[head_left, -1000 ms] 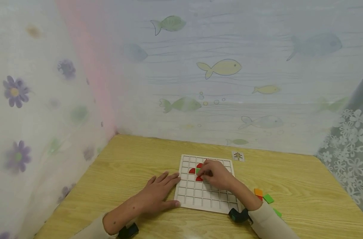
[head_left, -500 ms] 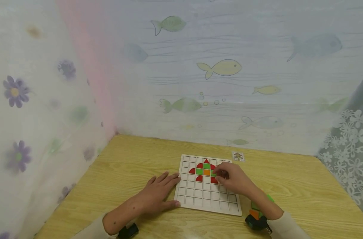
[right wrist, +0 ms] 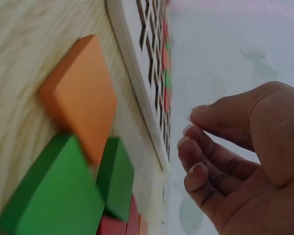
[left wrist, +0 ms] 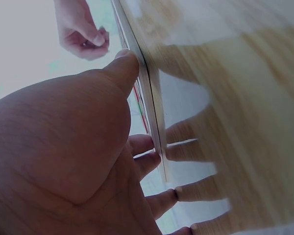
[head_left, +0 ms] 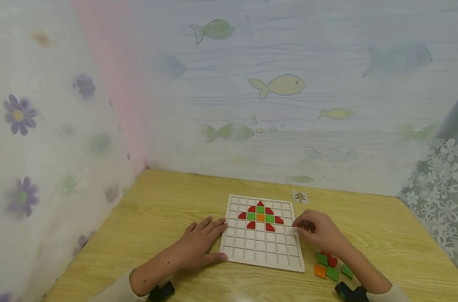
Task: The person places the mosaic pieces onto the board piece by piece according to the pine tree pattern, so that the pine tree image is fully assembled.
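Note:
A pale gridded board (head_left: 255, 246) lies on the table, with red, green and orange pieces forming a pointed shape around an orange square (head_left: 260, 217). My left hand (head_left: 196, 247) lies flat, its fingertips and thumb tip touching the board's left edge; the left wrist view shows that hand (left wrist: 73, 142) spread along the edge. Just past the board's right edge, my right hand (head_left: 323, 233) hovers with bent fingers. Nothing shows between its thumb and fingers in the right wrist view, where the hand (right wrist: 255, 156) is beyond loose green (right wrist: 54, 191) and orange (right wrist: 85, 95) pieces.
Several loose green, red and orange pieces (head_left: 320, 271) lie right of the board, beside my right forearm. A small patterned card (head_left: 300, 197) sits behind the board's back right corner. Curtains with printed fish and flowers surround the wooden table (head_left: 176, 197).
My right hand has moved right, off the board, uncovering the green and red pieces on the shape's right side. Loose pieces formerly behind the forearm are now visible. The left hand has stayed still.

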`<state>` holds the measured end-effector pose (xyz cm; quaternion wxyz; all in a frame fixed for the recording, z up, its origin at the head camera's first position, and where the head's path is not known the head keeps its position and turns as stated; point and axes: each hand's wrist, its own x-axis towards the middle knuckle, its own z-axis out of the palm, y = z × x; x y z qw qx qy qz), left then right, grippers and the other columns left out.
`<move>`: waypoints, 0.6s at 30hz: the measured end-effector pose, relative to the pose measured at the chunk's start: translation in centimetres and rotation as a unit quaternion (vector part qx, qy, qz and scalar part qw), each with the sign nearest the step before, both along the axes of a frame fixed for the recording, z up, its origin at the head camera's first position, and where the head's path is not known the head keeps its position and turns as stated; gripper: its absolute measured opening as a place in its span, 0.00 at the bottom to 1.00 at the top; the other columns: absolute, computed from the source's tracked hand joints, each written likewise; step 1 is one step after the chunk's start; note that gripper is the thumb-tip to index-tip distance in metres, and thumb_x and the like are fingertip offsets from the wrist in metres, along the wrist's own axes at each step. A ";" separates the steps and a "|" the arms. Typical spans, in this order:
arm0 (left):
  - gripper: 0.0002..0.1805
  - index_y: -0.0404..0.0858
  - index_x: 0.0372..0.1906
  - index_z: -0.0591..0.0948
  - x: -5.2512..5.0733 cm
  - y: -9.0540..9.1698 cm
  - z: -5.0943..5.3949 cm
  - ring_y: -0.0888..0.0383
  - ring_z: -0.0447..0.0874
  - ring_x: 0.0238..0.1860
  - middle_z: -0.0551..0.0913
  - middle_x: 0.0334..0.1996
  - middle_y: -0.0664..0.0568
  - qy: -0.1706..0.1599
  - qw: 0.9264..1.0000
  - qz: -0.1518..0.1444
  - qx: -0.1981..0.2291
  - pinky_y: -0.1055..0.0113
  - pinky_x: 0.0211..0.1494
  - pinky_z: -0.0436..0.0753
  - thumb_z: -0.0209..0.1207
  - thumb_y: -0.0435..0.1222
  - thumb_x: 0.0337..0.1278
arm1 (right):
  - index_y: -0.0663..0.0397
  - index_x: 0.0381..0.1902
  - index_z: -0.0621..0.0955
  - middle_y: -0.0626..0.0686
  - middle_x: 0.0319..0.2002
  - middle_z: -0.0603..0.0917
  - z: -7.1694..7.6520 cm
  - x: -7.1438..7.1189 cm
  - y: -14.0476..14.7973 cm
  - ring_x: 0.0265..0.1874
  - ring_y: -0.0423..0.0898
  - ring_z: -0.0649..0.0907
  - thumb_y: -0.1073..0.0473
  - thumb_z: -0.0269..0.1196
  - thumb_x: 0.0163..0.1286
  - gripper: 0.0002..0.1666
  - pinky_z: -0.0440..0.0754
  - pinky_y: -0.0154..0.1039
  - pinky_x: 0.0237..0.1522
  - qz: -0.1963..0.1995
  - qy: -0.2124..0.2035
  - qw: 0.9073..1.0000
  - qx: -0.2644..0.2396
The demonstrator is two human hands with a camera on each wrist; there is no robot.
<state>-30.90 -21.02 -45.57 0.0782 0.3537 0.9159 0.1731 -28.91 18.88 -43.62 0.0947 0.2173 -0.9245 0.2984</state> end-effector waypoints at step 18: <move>0.47 0.47 0.85 0.60 -0.3 -0.1 -0.1 0.40 0.50 0.85 0.56 0.85 0.53 0.003 1.000 -0.001 -0.006 0.28 0.77 0.57 0.57 0.65 0.72 | 0.48 0.44 0.88 0.42 0.37 0.86 -0.4 2.3 5.0 0.29 0.34 0.80 0.65 0.69 0.75 0.06 0.80 0.34 0.28 0.098 -0.056 0.993 -0.022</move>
